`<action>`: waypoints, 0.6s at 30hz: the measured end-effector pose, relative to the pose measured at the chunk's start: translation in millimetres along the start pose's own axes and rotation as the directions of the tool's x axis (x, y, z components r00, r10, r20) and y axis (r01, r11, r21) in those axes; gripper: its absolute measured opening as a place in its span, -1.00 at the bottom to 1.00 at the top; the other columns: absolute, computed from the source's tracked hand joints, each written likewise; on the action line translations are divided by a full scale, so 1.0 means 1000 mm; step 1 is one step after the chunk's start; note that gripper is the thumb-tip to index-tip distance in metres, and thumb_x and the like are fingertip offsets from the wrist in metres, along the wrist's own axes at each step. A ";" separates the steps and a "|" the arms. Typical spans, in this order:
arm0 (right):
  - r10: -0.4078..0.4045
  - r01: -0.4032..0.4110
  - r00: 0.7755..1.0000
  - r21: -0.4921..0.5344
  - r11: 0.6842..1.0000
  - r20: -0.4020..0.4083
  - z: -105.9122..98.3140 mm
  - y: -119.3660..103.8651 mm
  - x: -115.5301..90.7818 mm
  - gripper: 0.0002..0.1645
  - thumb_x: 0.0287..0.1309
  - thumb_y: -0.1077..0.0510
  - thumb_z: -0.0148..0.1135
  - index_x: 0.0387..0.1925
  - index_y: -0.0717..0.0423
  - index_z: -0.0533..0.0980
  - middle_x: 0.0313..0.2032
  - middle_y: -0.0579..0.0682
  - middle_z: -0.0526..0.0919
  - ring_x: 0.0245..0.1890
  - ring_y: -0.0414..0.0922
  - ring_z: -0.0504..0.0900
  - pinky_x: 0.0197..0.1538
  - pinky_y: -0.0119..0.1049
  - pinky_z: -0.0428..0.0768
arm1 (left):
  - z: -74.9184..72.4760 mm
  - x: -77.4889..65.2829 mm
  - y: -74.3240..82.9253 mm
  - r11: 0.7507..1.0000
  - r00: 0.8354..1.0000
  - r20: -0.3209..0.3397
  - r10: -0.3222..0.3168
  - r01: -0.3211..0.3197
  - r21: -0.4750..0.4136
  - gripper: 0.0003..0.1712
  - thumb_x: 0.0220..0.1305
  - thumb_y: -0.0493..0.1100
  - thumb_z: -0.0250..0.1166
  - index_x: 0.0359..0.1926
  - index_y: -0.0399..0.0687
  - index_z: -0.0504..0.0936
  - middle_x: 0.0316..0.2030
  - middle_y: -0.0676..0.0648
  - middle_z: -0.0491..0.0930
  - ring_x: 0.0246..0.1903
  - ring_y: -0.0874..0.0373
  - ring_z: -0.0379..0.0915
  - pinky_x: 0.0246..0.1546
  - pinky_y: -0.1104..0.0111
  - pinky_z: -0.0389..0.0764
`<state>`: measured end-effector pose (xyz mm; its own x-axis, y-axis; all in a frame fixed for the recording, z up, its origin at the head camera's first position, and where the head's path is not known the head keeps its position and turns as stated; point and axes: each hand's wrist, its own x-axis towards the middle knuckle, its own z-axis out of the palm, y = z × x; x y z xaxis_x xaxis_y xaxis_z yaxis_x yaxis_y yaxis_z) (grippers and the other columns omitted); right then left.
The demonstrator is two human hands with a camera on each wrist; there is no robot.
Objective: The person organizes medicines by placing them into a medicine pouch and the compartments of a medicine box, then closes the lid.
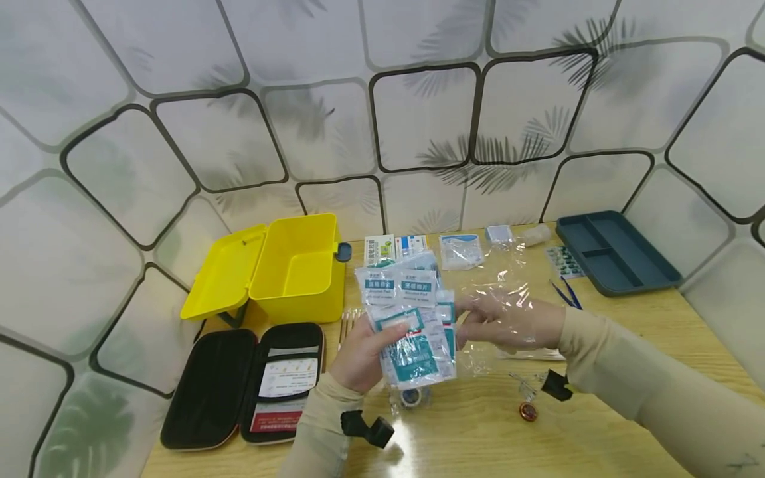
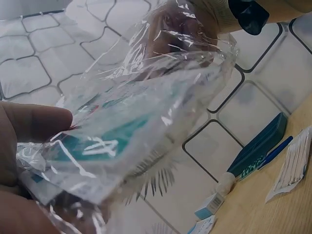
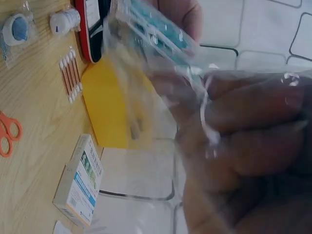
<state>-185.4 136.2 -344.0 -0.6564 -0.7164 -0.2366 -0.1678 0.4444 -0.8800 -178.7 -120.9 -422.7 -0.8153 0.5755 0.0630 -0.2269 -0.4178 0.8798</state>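
Observation:
A clear plastic bag (image 2: pixel 105 80) encloses a stack of flat packets, several labelled as alcohol pads (image 1: pixel 416 287), others white and teal (image 1: pixel 412 355). My left hand (image 1: pixel 360 355) grips the stack through the plastic, thumb across its front. My right hand (image 1: pixel 508 320) is at the packets' right edge, the crinkled film over its bent fingers (image 3: pixel 239 141). Whether those fingers pinch a packet I cannot tell. Beneath the stack a wrapped roll of tape (image 1: pixel 411 397) lies on the table.
A yellow box (image 1: pixel 305 299) stands with its lid open, behind an open black case (image 1: pixel 209 392). Medicine boxes (image 1: pixel 379 247) line the back. Farther right are a blue divided tray (image 1: pixel 633 282), a blister pack (image 1: pixel 562 262) and blue tweezers (image 1: pixel 566 294). Orange scissors (image 3: pixel 9 134) lie on the table.

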 end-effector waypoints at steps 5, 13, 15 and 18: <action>0.100 -0.109 0.987 -0.072 0.991 -0.122 0.003 0.000 0.001 -0.73 0.34 -0.01 0.11 -0.35 0.10 0.52 -0.41 -0.06 0.68 -0.75 -0.22 0.40 -0.69 -0.38 0.42 | 0.002 0.001 -0.002 1.000 1.000 -0.017 -0.023 0.023 -0.014 -0.38 0.41 -0.35 0.00 0.44 -0.06 0.11 0.28 -0.33 0.32 0.12 -0.17 0.46 0.02 -0.02 0.53; 0.089 -0.126 0.967 -0.141 0.982 -0.240 0.001 0.001 -0.004 -0.73 0.28 0.00 0.19 -0.45 0.07 0.56 -0.53 -0.08 0.64 -0.68 -0.10 0.59 -0.61 -0.27 0.55 | 0.002 0.001 -0.002 0.999 0.999 -0.020 -0.050 0.051 0.014 -0.37 0.41 -0.32 0.06 0.43 -0.04 0.11 0.26 -0.29 0.37 0.11 -0.15 0.48 -0.01 0.01 0.55; 0.038 -0.068 0.973 -0.124 0.990 -0.227 -0.002 0.002 -0.005 -0.76 0.28 0.07 0.19 -0.44 0.12 0.54 -0.54 -0.04 0.63 -0.66 -0.09 0.59 -0.59 -0.26 0.58 | 0.002 0.001 -0.001 0.999 0.998 -0.017 -0.053 0.053 0.013 -0.37 0.41 -0.31 0.07 0.43 -0.05 0.12 0.26 -0.29 0.37 0.10 -0.14 0.48 -0.02 0.01 0.56; -0.037 0.012 0.985 -0.143 0.990 -0.171 -0.005 0.003 -0.005 -0.76 0.30 0.10 0.18 -0.46 0.14 0.51 -0.56 -0.03 0.61 -0.66 -0.13 0.59 -0.56 -0.26 0.60 | 0.002 0.000 -0.001 0.999 0.998 -0.020 -0.054 0.054 0.007 -0.37 0.40 -0.32 0.07 0.43 -0.06 0.12 0.26 -0.30 0.37 0.10 -0.14 0.48 -0.02 0.01 0.56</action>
<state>-186.1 143.9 -343.8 -0.7657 -0.6298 -0.1305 -0.2790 0.5081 -0.8149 -177.6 -118.7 -422.2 -0.8126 0.5828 0.0062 -0.2669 -0.3815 0.8850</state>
